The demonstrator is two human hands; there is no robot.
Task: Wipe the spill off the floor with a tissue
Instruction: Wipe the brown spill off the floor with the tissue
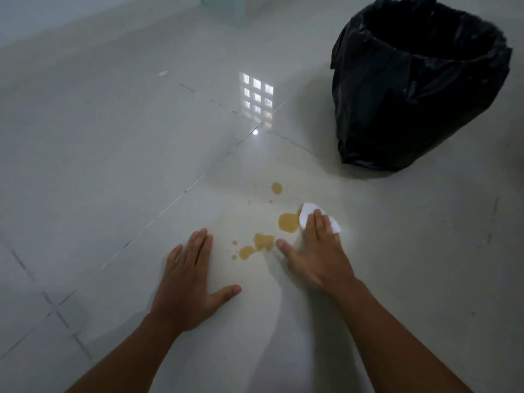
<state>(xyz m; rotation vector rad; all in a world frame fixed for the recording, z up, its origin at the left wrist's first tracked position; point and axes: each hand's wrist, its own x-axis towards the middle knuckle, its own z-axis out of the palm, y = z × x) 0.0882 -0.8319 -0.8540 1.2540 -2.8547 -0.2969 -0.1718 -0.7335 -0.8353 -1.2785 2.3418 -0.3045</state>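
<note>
The right hand (314,251) presses flat on a white tissue (307,212), its grip spread, hiding most of it. Just left, tan spill (287,222) puddles dot the floor (113,165). The left hand (190,279) lies flat, empty. Far right stands a black-bagged bin (411,95).

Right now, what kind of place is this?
Probably an indoor room in a home, though I can't tell which room. The floor is glossy pale tile that mirrors a window, a bin lined with a black bag stands on it, and a white wall runs along the far edge.
</note>
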